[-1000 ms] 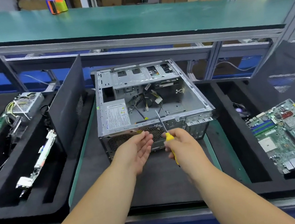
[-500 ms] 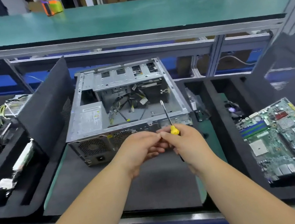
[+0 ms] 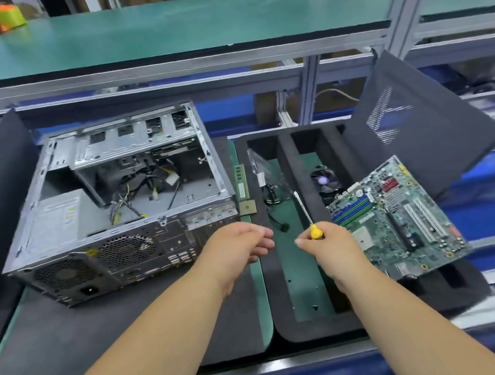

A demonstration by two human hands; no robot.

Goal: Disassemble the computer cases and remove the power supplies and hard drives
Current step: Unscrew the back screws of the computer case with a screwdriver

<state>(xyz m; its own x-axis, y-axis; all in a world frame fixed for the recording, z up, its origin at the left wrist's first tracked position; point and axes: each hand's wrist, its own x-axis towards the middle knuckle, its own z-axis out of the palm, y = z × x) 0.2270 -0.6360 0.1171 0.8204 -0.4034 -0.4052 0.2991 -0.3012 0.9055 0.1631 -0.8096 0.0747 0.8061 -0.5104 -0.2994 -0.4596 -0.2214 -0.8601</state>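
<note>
The right hand [image 3: 328, 247] is curled round a screwdriver [image 3: 307, 214]; most of its yellow handle is hidden in the fist, and the metal shaft points up and away over the black foam tray [image 3: 271, 285]. The left hand [image 3: 238, 248] hangs beside it with fingers loosely bent; whether they pinch something small cannot be made out. Both hands hover apart from the computer case [image 3: 116, 203], which lies open-side up on a dark mat [image 3: 107, 337], left of the tray. Its power supply [image 3: 55, 221] sits in the near-left corner, wires tangled beside it. A circuit board [image 3: 400, 216] leans over the tray's right compartments, hiding them. Bare mat lies in front of the case
</note>
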